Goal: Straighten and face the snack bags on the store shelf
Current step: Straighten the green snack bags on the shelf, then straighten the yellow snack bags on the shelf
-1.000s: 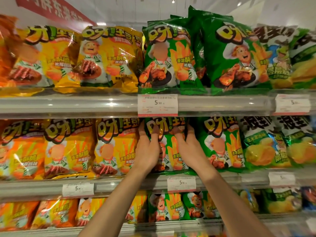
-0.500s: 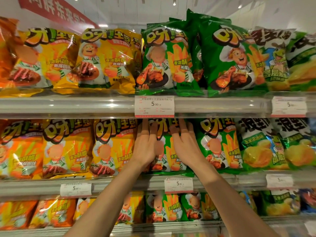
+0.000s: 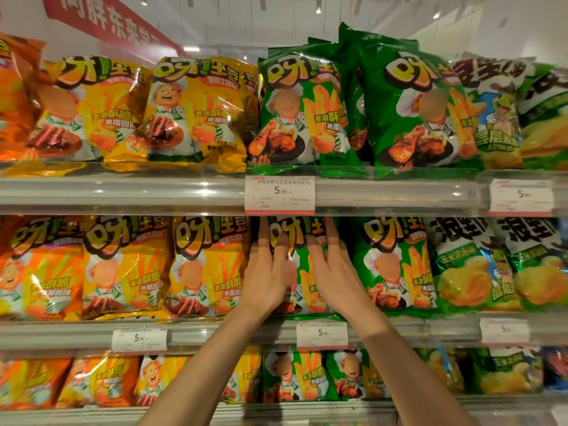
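Observation:
A green snack bag [image 3: 295, 230] stands upright, front facing out, on the middle shelf [image 3: 215, 332]. My left hand [image 3: 266, 278] lies flat on the bag's left half with its fingers spread and pointing up. On the right half, my right hand [image 3: 335, 278] rests the same way, fingertips near the bag's top. Neither hand wraps around the bag, and both thumbs are hidden. A second green bag [image 3: 396, 265] stands just right of it, and yellow bags [image 3: 206, 265] stand to its left.
The upper shelf [image 3: 123, 192] holds yellow and green bags; one green bag [image 3: 408, 112] leans forward and tilts. Price tags [image 3: 279, 195] hang on the shelf rails. The lower shelf [image 3: 307, 410] holds more bags. Green-and-white chip bags [image 3: 470, 269] fill the right side.
Both hands have gone from gripping the green bag's sides to lying flat on its front with fingers spread, and they have slid a little higher.

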Demonstrator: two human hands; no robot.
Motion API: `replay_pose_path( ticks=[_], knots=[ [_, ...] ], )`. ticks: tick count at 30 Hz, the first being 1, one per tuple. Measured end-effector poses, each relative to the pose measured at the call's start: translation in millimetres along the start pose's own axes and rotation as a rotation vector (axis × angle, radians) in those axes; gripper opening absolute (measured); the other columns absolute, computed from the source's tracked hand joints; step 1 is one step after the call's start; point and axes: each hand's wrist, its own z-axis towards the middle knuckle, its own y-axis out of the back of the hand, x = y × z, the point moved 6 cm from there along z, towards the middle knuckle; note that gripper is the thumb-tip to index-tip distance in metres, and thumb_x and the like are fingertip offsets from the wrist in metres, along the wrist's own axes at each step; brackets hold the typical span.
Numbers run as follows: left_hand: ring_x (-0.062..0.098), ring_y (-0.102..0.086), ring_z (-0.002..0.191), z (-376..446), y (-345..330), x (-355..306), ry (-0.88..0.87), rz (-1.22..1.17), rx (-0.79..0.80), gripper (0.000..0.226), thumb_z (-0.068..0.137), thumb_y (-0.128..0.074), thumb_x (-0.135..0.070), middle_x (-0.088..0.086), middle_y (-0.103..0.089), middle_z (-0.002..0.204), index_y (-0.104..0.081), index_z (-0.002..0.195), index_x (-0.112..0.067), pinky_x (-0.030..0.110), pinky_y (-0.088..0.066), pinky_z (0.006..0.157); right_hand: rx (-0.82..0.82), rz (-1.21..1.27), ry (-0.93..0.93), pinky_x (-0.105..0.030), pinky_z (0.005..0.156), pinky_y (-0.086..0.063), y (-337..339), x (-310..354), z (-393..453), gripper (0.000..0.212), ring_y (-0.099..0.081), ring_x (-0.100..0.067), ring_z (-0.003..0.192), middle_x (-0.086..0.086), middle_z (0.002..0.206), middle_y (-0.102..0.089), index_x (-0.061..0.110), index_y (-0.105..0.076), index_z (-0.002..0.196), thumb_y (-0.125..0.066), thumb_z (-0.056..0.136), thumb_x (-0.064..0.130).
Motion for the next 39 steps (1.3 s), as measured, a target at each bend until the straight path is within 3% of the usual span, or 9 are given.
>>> replay_pose_path(
  ticks=[2,5,7,11,15,21,30,35,39],
  knots=[
    [0.037,-0.047,0.127,-1.0,-3.3,3.2,0.043,-0.006,0.052,0.047,0.106,-0.034,-0.041,0.019,-0.039,0.153,-0.033,0.15,-0.026,0.043,-0.043,0.104,0.017,-0.189,0.064,-0.049,0.115,-0.028,-10.2,-0.5,1.2,0.038,-0.01,-0.04,0.148,-0.009,0.166,0.004,0.022,-0.041,0.14,-0.029,0.104,0.024],
    [0.041,-0.058,0.115,-5.8,-1.6,0.3,0.074,-0.087,0.104,0.037,0.106,-0.036,-0.037,0.025,-0.051,0.139,-0.048,0.135,-0.017,0.049,-0.051,0.097,0.01,-0.071,0.035,-0.051,0.115,-0.029,-7.7,4.1,-2.1,0.048,-0.011,-0.038,0.148,-0.001,0.166,0.005,0.028,-0.04,0.134,-0.011,0.099,0.04],
    [0.031,-0.041,0.137,-8.6,5.5,-7.7,-0.023,-0.05,0.087,0.045,0.107,-0.034,-0.037,0.011,-0.033,0.158,-0.034,0.149,-0.019,0.042,-0.037,0.111,-0.001,0.091,-0.049,-0.049,0.116,-0.029,0.0,2.7,-4.5,0.045,-0.017,-0.033,0.149,0.0,0.166,-0.005,0.035,-0.03,0.147,-0.024,0.103,0.045],
    [-0.009,-0.038,0.13,-18.3,21.2,-8.9,-0.082,-0.06,0.06,0.067,0.102,-0.045,-0.048,-0.015,-0.033,0.15,-0.013,0.159,-0.034,0.018,-0.033,0.106,0.003,0.217,-0.082,-0.037,0.111,-0.035,15.6,-1.1,-18.0,0.069,-0.034,-0.019,0.143,0.004,0.16,-0.025,0.047,-0.004,0.154,-0.042,0.097,0.059],
    [-0.008,-0.028,0.138,-47.6,37.7,-7.8,-0.15,-0.042,0.082,0.068,0.098,-0.054,-0.047,-0.027,-0.027,0.151,-0.019,0.156,-0.038,0.021,-0.029,0.111,0.072,0.308,-0.044,-0.038,0.116,-0.034,19.5,-13.4,-43.3,0.07,-0.033,-0.004,0.142,0.018,0.157,-0.03,0.046,-0.016,0.153,-0.052,0.094,0.056],
    [-0.018,-0.055,0.108,-98.0,54.4,11.9,0.016,-0.155,0.082,0.054,0.091,-0.057,-0.047,-0.024,-0.056,0.128,-0.041,0.143,-0.043,0.001,-0.044,0.079,0.028,0.456,-0.084,-0.028,0.1,-0.048,28.0,-36.5,-93.5,0.033,-0.056,0.002,0.118,0.021,0.126,-0.059,0.053,-0.053,0.123,-0.06,0.093,0.042],
    [0.006,-0.069,0.104,-145.3,53.9,45.8,0.216,-0.262,-0.079,0.038,0.096,-0.059,-0.036,-0.015,-0.071,0.112,-0.054,0.133,-0.042,0.019,-0.056,0.069,0.059,0.417,-0.178,-0.008,0.073,-0.049,25.3,-78.4,-126.2,0.021,-0.064,0.009,0.087,0.021,0.098,-0.069,0.042,-0.058,0.115,-0.059,0.096,0.033],
    [0.001,-0.069,0.1,-150.8,73.7,55.4,0.252,-0.216,-0.166,0.033,0.096,-0.061,-0.037,-0.018,-0.072,0.105,-0.056,0.128,-0.042,0.027,-0.054,0.087,0.025,0.365,-0.133,-0.004,0.061,-0.041,27.4,-81.2,-130.0,0.025,-0.057,0.01,0.06,0.025,0.066,-0.063,0.028,-0.06,0.12,-0.058,0.095,0.028],
    [0.005,-0.07,0.1,-146.4,89.4,69.2,0.258,-0.233,-0.185,0.03,0.095,-0.062,-0.037,-0.014,-0.072,0.107,-0.059,0.125,-0.042,0.037,-0.055,0.091,-0.011,0.344,-0.135,-0.005,0.069,-0.045,17.8,-72.3,-130.9,0.027,-0.064,0.007,0.077,0.028,0.087,-0.068,0.025,-0.064,0.117,-0.059,0.091,0.03]
  ],
)
